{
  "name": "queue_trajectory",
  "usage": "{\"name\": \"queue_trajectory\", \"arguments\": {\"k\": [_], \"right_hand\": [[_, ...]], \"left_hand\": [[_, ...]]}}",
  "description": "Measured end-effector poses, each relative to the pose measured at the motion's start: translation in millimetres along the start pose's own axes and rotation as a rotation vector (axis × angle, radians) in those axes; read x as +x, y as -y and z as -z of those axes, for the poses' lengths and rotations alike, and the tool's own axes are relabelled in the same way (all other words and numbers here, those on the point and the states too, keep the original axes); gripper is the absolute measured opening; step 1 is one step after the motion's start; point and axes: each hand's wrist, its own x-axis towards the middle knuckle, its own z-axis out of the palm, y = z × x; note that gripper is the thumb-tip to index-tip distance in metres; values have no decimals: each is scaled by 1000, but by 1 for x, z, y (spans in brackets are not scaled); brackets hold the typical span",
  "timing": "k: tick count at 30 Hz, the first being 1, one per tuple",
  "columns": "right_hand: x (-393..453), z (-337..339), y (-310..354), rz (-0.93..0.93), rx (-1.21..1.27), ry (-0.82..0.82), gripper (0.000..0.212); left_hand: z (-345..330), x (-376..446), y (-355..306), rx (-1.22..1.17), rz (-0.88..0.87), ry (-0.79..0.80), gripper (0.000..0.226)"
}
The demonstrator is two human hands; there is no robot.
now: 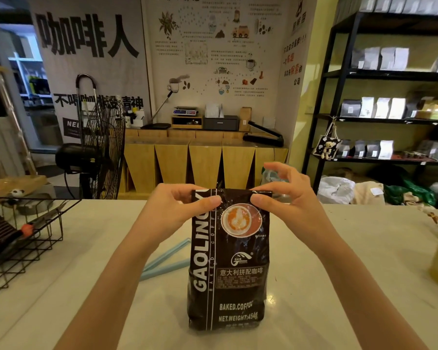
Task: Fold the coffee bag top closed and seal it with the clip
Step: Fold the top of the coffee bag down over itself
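Both hands are pinching the top edge of the coffee bag [228,261], which is standing upright on the white bench [339,286]: left hand [177,205] at its left corner, right hand [281,195] at its right. Behind it, a pale blue clip [162,261] is lying flat.

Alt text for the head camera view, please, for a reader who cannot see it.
Both hands pinch the folded top of an upright dark coffee bag on a pale counter: left hand at its left corner, right hand at its right. A light blue clip lies open on the counter just left of the bag, untouched; a black wire basket stands at far left.
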Motion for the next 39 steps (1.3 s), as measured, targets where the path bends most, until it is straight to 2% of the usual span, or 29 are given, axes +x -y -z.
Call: {"name": "queue_trajectory", "arguments": {"k": [4,7,10,14,20,23,27,30,35,37,39], "right_hand": [[-1,-2,2,-62,217,141,20],[-3,-4,0,-96,341,202,18],[-4,-5,1,-102,344,176,16],[-3,-7,0,-134,364,151,18],[-6,-21,1,-164,433,17,15],[-4,-25,1,-165,451,-43,3],[0,-25,1,-189,498,-15,14],[0,-24,0,-177,502,-11,15],[-1,-25,-6,-206,518,-49,15],[0,-25,-9,-223,515,-47,17],[2,-26,-9,-236,515,-45,17]], "left_hand": [[1,1,3,11,-26,-5,13],[1,1,4,-68,-53,57,22],[-2,0,6,-114,-49,73,21],[-6,0,7,-159,-51,28,6],[-9,0,6,-204,-60,-5,13],[-7,0,7,-163,-74,9,15],[-2,2,11,-156,-85,62,13],[1,3,13,-182,-68,119,20],[24,10,36,-161,97,317,30],[43,11,56,69,162,448,49],[55,11,82,490,277,547,45]]}}
